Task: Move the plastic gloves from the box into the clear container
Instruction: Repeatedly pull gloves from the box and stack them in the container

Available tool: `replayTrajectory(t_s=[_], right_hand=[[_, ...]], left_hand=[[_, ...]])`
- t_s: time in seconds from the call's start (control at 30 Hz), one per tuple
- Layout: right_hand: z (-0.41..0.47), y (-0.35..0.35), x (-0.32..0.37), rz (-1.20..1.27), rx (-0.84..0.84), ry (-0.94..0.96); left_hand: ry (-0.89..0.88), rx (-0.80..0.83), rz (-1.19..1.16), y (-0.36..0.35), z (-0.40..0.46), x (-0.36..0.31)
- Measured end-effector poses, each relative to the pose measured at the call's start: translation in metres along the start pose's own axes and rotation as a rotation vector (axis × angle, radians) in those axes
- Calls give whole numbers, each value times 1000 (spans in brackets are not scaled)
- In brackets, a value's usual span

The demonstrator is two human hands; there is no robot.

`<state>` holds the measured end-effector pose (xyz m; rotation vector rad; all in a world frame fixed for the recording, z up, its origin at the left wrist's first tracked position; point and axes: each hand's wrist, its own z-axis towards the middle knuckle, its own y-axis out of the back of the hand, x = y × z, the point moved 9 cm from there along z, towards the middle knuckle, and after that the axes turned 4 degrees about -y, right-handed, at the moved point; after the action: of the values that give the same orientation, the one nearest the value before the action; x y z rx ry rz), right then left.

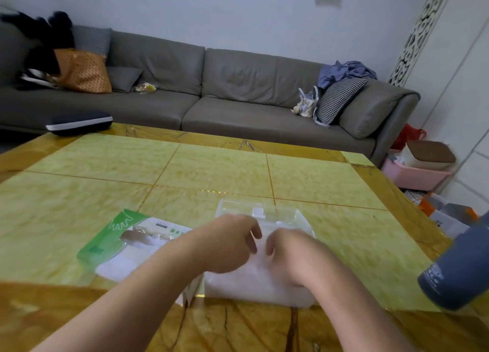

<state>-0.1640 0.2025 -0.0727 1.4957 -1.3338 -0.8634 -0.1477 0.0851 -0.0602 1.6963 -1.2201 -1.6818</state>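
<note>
Over the clear container point(264, 214), both hands' point(230, 243) grip on the gloves point(254, 280) too blurred to tell.

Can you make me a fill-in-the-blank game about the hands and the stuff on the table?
1. Both hands, left and right, are over the stack of plastic ____.
2. The green and white box lies to the ____ of the clear container.
3. Behind the table stands a grey ____.

Missing words: gloves; left; sofa
</note>
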Motion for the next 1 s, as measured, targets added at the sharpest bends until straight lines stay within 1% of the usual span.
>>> replayTrajectory(t_s=[0.07,0.1,0.17,0.23,0.27,0.33,0.4,0.5,0.57,0.63,0.8,0.93,1.0], right_hand=[[-10,16,3,-15,-136,12],[-14,22,10,-7,-197,27],[-21,34,24,51,-319,82],[-31,38,46,165,-416,229],[-38,37,61,205,-436,333],[-51,28,92,207,-431,529],[-59,9,120,148,-386,653],[-56,-17,142,52,-327,703],[-54,-22,144,24,-313,692],[-54,-22,144,23,-316,689],[-53,-28,144,10,-305,674],[-52,-28,142,11,-319,676],[-53,-26,142,16,-318,683]], left_hand=[[-51,-235,-37,34,-21,4],[-41,-345,-50,50,-35,13],[45,-511,-30,76,-63,41],[182,-581,71,89,-86,74],[257,-560,130,89,-94,91],[358,-432,223,78,-99,116],[332,-311,291,61,-98,127],[225,-185,355,42,-95,128],[229,-143,402,35,-93,128],[232,-178,418,37,-90,129],[238,-290,352,49,-90,127],[215,-386,232,56,-89,129],[263,-408,287,57,-90,136]])
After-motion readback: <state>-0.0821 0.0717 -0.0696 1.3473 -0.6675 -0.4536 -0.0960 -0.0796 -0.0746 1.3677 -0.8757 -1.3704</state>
